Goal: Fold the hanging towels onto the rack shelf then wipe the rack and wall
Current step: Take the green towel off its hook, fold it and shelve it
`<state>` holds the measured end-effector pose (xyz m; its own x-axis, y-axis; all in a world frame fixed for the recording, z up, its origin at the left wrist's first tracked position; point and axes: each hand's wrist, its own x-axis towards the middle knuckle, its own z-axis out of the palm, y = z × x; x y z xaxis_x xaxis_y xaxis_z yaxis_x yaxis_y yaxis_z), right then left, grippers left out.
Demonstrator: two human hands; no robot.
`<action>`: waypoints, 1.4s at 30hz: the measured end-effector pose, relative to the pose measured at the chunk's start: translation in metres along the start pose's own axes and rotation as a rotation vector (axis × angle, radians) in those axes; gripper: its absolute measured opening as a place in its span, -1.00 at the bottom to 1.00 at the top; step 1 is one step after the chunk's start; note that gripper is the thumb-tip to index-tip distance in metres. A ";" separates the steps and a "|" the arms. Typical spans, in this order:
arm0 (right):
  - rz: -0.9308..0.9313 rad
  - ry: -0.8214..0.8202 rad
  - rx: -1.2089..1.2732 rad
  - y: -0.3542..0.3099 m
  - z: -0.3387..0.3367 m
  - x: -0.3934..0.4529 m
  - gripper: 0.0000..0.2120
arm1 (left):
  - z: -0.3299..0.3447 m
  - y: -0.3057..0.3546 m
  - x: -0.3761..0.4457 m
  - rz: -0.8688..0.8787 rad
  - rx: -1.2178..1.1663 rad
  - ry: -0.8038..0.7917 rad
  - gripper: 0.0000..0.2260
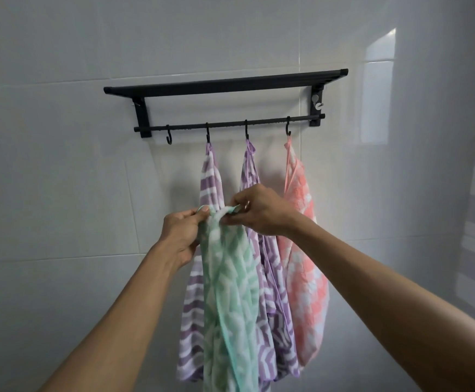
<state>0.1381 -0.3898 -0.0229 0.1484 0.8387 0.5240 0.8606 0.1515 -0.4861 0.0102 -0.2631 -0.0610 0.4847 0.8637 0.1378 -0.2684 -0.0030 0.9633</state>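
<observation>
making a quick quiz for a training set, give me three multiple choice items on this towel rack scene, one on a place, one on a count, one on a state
1. Where is the empty hook on the rail?
A. far left
B. far right
C. second from the right

2. How many towels hang from hooks?
A. one
B. three
C. five

3. What state is the green towel in?
A. folded on the shelf
B. hanging from a hook
C. held by both hands, off the hooks

Answers:
1. A, the leftmost hook carries nothing.
2. B, two purple towels and one pink towel hang.
3. C, the left hand and right hand pinch its top edge below the rail; the shelf shows nothing on it.
</observation>
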 end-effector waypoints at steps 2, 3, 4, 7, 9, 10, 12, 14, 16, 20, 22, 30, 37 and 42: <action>-0.020 -0.022 -0.041 0.002 0.001 0.003 -0.62 | -0.002 0.000 0.001 -0.006 -0.013 -0.007 -0.89; -0.021 -0.024 -0.005 0.002 0.000 0.003 -0.57 | -0.004 -0.001 0.002 -0.009 -0.017 -0.010 -0.88; -0.014 -0.031 0.047 0.002 0.000 0.002 -0.57 | -0.005 -0.002 0.002 -0.013 -0.018 -0.011 -0.87; 0.029 -0.043 0.214 0.000 0.005 0.002 -0.59 | -0.006 -0.004 0.002 -0.024 -0.027 -0.040 -0.84; 0.053 -0.051 0.282 -0.001 0.010 0.003 -0.64 | -0.004 -0.002 -0.001 -0.026 -0.028 -0.086 -0.83; 0.074 -0.056 0.317 -0.001 0.013 0.004 -0.61 | -0.003 -0.002 -0.002 -0.027 -0.030 -0.108 -0.82; 0.113 -0.070 0.383 0.000 0.015 0.006 -0.53 | -0.002 -0.001 -0.003 -0.035 -0.038 -0.148 -0.80; 0.134 -0.051 0.369 0.001 0.016 0.008 -0.49 | -0.004 -0.001 -0.004 -0.048 -0.058 -0.177 -0.77; 0.136 -0.021 0.294 0.003 0.016 0.011 -0.51 | -0.006 -0.003 -0.005 -0.048 -0.063 -0.183 -0.77; 0.208 -0.228 0.382 0.003 0.009 0.009 -0.66 | -0.012 -0.009 -0.003 -0.048 -0.023 -0.196 -0.79; 0.245 -0.366 0.377 0.000 0.005 0.008 -0.72 | -0.013 -0.011 -0.002 -0.051 -0.013 -0.200 -0.79; 0.147 -0.008 0.078 0.003 0.010 0.018 -0.73 | -0.010 -0.014 -0.003 -0.051 -0.055 -0.204 -0.81; 0.219 0.098 0.098 0.009 0.018 0.019 -0.79 | -0.010 -0.012 -0.006 -0.019 -0.097 -0.204 -0.79; 0.240 0.096 0.126 0.011 0.021 0.020 -0.80 | -0.010 -0.013 -0.005 -0.019 -0.131 -0.199 -0.77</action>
<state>0.1404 -0.3602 -0.0320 0.3912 0.8060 0.4441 0.7290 0.0232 -0.6841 0.0027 -0.2622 -0.0766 0.6416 0.7469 0.1746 -0.3571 0.0895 0.9298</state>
